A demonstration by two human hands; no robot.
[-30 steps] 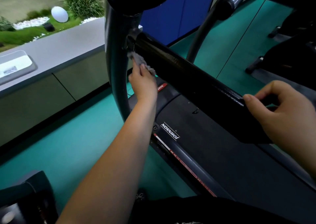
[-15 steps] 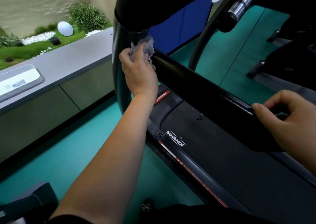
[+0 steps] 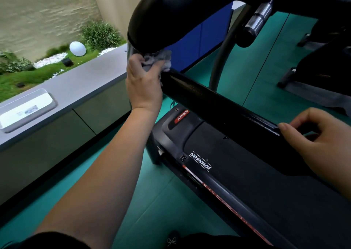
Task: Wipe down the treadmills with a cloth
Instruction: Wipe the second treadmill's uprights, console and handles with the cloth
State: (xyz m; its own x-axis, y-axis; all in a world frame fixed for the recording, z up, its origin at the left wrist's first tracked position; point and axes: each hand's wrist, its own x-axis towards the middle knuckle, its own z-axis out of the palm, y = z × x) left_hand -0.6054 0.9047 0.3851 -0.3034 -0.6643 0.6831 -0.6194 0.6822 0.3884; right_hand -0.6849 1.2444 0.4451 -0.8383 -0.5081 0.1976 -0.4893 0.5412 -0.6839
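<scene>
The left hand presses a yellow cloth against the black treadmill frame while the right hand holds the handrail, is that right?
Not quite: the cloth is grey, not yellow. The head view shows the left hand gripping it against the black treadmill frame while the right hand holds the handrail.

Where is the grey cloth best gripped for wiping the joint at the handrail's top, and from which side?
Grip the cloth by its bunched middle, probably from the near side, as the left hand holds it: it is crumpled, so its loose folds lie free against the joint above the handrail.
</scene>
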